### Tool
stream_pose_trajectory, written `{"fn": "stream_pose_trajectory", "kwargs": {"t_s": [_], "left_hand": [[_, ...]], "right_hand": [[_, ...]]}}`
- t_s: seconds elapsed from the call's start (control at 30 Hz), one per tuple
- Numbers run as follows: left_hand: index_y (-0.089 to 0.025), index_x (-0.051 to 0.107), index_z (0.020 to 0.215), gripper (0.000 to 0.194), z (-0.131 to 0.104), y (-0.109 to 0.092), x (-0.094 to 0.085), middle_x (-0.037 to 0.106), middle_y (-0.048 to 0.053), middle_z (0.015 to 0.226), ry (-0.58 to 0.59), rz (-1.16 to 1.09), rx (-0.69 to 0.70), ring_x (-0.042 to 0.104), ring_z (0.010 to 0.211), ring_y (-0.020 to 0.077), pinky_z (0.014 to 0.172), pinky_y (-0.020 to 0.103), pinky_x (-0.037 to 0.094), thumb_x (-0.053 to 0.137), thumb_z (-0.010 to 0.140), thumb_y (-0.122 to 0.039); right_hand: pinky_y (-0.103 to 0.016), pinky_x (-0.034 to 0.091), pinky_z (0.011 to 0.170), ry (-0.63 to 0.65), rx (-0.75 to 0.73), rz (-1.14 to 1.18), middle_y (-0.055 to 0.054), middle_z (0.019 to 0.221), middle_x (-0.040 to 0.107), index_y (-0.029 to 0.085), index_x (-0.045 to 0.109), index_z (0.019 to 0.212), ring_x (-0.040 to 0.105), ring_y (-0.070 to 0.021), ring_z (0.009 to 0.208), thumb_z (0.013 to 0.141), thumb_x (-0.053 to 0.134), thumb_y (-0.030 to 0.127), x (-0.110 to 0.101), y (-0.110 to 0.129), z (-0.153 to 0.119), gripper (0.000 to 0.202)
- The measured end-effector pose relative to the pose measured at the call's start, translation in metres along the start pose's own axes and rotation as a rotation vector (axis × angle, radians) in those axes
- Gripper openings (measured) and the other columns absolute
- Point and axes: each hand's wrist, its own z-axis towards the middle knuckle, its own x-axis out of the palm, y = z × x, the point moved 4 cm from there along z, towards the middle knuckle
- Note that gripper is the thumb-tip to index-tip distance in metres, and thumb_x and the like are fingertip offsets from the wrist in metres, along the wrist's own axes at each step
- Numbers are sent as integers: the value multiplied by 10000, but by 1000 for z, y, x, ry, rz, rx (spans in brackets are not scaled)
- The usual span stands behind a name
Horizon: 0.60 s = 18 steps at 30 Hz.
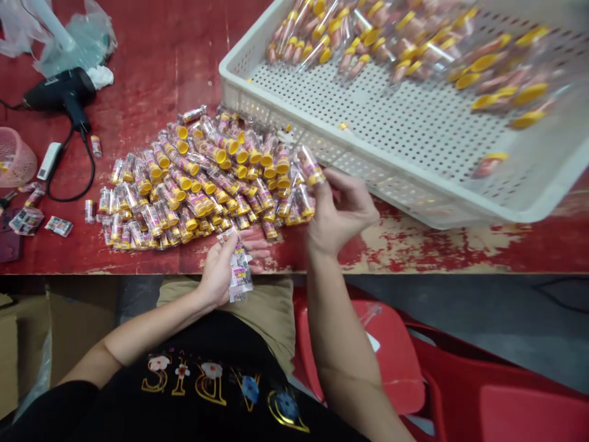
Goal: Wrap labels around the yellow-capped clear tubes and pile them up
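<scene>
My left hand (pixel 223 267) is at the table's front edge, its thumb pressing several flat printed plastic sleeves (pixel 240 274) against the palm, other fingers stretched out. Further right, my right hand (pixel 338 209) pinches a small clear tube with a yellow cap and a printed label (pixel 311 166) between thumb and fingertips. That tube is at the right end of a large pile of similar labelled tubes (pixel 197 178) lying on the red table. Beyond my right hand, a white perforated crate (pixel 391 161) holds many yellow-capped tubes without printed sleeves (pixel 359 37), mostly towards its far side.
On the worn red table (pixel 161 67), a black heat gun (pixel 62 89) with a looped cord lies at the left. Near it are a pink basket (pixel 16 159), a white box (pixel 49 161) and loose sleeves (pixel 59 226). Red chairs (pixel 391 362) stand below the table edge.
</scene>
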Motion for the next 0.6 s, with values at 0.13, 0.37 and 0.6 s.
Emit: {"fn": "stream_pose_trajectory", "kwargs": {"t_s": [0.13, 0.37, 0.6], "left_hand": [[-94, 699, 1183, 408, -4, -3, -6, 797, 179, 1028, -25, -11, -9, 787, 958, 280, 603, 245, 618, 701, 939, -421], [-120, 643, 1348, 491, -3, -14, -7, 787, 183, 1102, -29, -8, -69, 793, 854, 237, 502, 197, 573, 670, 965, -427], [-166, 616, 1415, 482, 7, -22, 18, 772, 170, 1170, 36, -32, -124, 717, 627, 133, 442, 171, 509, 613, 1001, -413]], "right_hand": [[-401, 596, 842, 46, -56, -141, -40, 893, 737, 189, 773, 916, 705, -197, 871, 855, 733, 386, 14, -27, 33, 210], [-425, 575, 953, 384, -28, -382, -109, 1066, 785, 162, 780, 1040, 729, -228, 984, 870, 584, 248, -10, -39, 51, 273], [-411, 544, 877, 734, 260, -904, -81, 794, 703, 123, 711, 788, 667, -226, 826, 792, 697, 157, 51, -53, 187, 37]]}}
